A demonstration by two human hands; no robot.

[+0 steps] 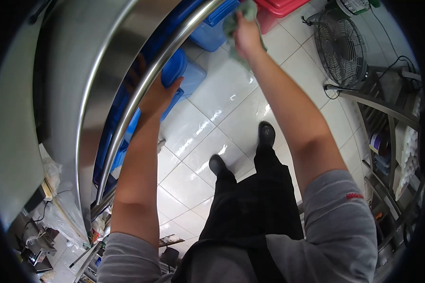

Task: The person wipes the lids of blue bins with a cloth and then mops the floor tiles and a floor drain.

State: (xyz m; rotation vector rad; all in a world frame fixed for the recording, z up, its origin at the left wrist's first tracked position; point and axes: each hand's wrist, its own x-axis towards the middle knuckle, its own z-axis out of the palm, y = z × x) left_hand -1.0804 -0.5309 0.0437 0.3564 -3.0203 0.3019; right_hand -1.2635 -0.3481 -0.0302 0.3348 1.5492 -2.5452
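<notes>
My right hand (248, 38) is closed around a grey-green cloth (230, 27), which hangs down on both sides of the fist, close to a blue plastic bin (209, 37) and a red lidded bin (281, 5). My left hand (157, 96) reaches in past a curved steel rail (148, 78), its thumb stretched out toward a blue container (174, 64). The rail partly covers its fingers, which look spread in the shadow behind it. Whether they press on the blue surface there cannot be made out.
A black fan (341, 47) stands on the tiled floor (217, 106) at upper right. Metal shelving (387, 108) with stored goods lines the right side. Clear plastic bags (63, 214) lie at lower left beside the steel equipment (63, 94). Cables run near the fan.
</notes>
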